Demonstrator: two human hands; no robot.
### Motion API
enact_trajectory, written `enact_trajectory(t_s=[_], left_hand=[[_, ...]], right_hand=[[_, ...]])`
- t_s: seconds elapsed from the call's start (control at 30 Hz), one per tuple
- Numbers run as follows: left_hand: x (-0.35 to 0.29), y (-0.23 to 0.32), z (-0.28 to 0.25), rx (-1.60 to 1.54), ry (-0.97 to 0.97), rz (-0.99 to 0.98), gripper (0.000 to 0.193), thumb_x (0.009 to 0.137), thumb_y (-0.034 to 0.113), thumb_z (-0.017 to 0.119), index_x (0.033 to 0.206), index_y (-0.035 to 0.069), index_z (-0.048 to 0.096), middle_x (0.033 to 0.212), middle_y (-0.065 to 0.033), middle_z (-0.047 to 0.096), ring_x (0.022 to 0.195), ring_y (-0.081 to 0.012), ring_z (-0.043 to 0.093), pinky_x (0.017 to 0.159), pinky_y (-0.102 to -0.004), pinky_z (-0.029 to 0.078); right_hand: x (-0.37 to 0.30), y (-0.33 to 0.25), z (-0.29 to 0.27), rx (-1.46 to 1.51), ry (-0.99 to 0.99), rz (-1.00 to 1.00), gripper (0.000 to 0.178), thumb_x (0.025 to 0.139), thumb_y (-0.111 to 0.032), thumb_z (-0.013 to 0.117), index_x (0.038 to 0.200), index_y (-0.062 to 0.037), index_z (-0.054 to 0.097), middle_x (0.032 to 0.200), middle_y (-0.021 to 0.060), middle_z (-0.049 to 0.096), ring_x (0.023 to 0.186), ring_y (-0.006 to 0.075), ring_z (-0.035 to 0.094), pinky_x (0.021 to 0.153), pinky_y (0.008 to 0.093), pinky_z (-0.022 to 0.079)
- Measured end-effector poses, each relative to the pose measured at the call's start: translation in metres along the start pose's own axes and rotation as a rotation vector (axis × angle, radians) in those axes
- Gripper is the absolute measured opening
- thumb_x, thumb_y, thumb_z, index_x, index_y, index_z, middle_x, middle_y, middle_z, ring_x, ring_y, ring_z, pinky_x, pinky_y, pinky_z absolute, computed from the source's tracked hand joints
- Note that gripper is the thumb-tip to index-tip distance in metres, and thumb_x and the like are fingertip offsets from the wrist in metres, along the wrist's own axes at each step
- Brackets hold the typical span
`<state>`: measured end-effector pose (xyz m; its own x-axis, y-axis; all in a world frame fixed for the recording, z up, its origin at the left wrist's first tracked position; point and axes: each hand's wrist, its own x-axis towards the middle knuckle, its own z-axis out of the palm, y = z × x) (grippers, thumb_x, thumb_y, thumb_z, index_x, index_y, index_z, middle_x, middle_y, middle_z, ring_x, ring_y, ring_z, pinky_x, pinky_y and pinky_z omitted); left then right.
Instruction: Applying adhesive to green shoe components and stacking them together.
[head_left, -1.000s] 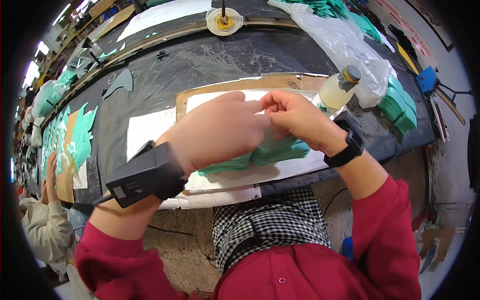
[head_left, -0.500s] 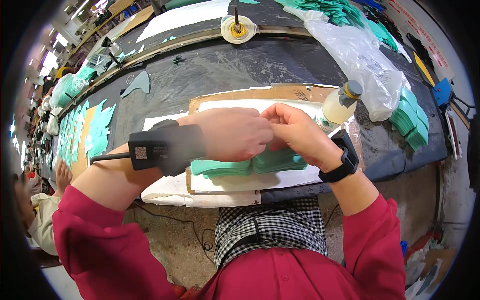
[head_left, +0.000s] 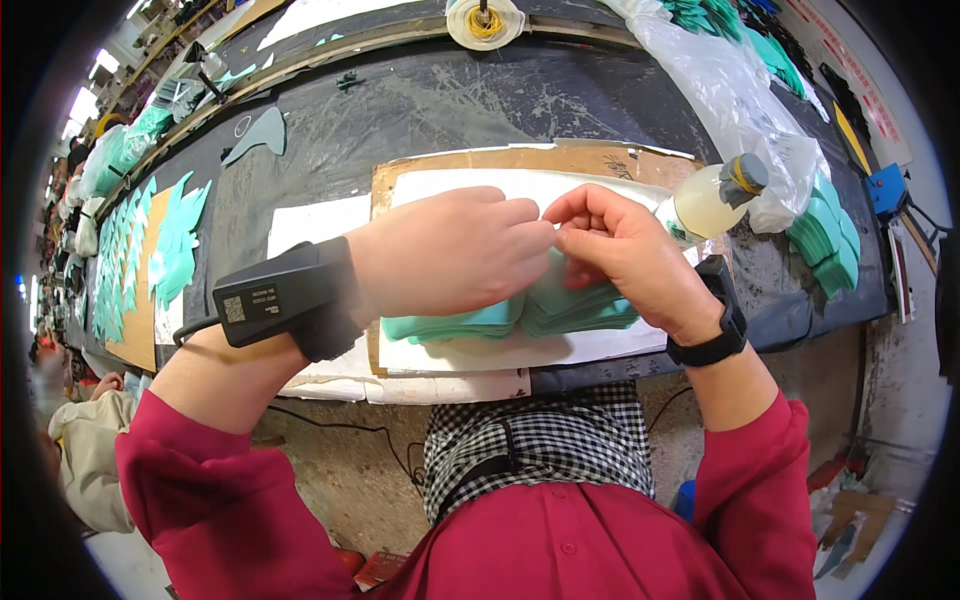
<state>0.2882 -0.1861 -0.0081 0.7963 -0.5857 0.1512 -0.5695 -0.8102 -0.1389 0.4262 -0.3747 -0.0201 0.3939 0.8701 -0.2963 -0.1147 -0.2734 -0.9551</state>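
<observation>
Over two side-by-side stacks of green cut fabric-like pieces (head_left: 578,310), my two hands meet at the fingertips. My left hand (head_left: 455,250) is closed, its back toward me, and its fingertips are hidden. Thumb and forefinger of my right hand (head_left: 630,250) are pinched together close beside it, the other fingers curled. Whatever the fingers hold is too small or too hidden to name. Under the stacks lies a white sheet (head_left: 440,357) on brown cardboard (head_left: 480,164). Just beyond my right hand leans a bottle of pale liquid (head_left: 700,205) with a grey cap.
Clear plastic wrap (head_left: 745,130) and another green stack (head_left: 825,240) lie at the right of the dark table (head_left: 330,130). A tape roll (head_left: 484,22) stands on the far rail. Green cut pieces (head_left: 178,245) spread at the left, near another person's sleeve (head_left: 85,455).
My view has shifted slightly. My hands stay over the stacks, with fingertips still close together and a slightly wider gap between the palms. The other person's hand at the left has lowered.
</observation>
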Motion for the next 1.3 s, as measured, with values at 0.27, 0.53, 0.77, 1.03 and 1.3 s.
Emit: enact_trajectory(t_s=[0.27,0.53,0.77,1.03,1.3], left_hand=[[-0.003,0.002,0.001,-0.032,0.017,0.014,0.013,0.078,0.017,0.064,0.087,0.009,0.059,0.091,-0.0024,0.052,0.088,-0.0186,0.056,0.077,-0.0308,0.050],[-0.009,0.008,0.007,-0.149,0.071,-0.105,0.022,0.074,0.017,0.069,0.089,0.005,0.058,0.094,-0.0078,0.054,0.089,-0.0247,0.057,0.078,-0.0363,0.052],[-0.013,0.018,0.007,-0.127,0.089,-0.181,0.022,0.076,0.013,0.070,0.093,0.004,0.059,0.099,-0.0088,0.057,0.092,-0.0262,0.059,0.079,-0.0374,0.054],[-0.019,0.063,0.008,-0.603,0.199,-0.658,0.101,0.073,0.042,0.088,0.151,-0.002,0.041,0.137,-0.0245,0.057,0.126,-0.0428,0.055,0.108,-0.0452,0.044],[-0.014,0.073,0.020,-0.389,0.116,-0.776,0.086,0.075,0.041,0.086,0.139,-0.003,0.051,0.109,-0.0178,0.065,0.101,-0.0356,0.063,0.088,-0.0436,0.050]], right_hand=[[-0.004,-0.002,0.002,-0.045,-0.013,0.005,0.013,0.097,-0.008,0.064,0.107,-0.0012,0.066,0.093,-0.0013,0.063,0.079,0.0051,0.059,0.069,0.0226,0.052],[-0.010,0.005,0.023,-0.701,0.096,-0.339,0.022,0.077,-0.017,0.074,0.094,-0.0024,0.071,0.091,0.0144,0.065,0.086,0.0327,0.065,0.076,0.0404,0.053],[-0.012,0.010,0.040,-0.885,0.260,-0.408,0.018,0.079,-0.020,0.072,0.086,-0.0030,0.069,0.092,0.0151,0.065,0.088,0.0373,0.066,0.078,0.0456,0.053],[-0.017,-0.005,0.028,-0.436,0.099,-0.189,0.020,0.087,-0.018,0.065,0.089,0.0014,0.067,0.090,0.0137,0.065,0.082,0.0250,0.065,0.074,0.0361,0.051],[-0.045,-0.007,0.020,-0.177,-0.048,-0.153,0.014,0.097,-0.014,0.057,0.095,0.0001,0.059,0.084,0.0010,0.060,0.079,0.0119,0.054,0.077,0.0267,0.045]])
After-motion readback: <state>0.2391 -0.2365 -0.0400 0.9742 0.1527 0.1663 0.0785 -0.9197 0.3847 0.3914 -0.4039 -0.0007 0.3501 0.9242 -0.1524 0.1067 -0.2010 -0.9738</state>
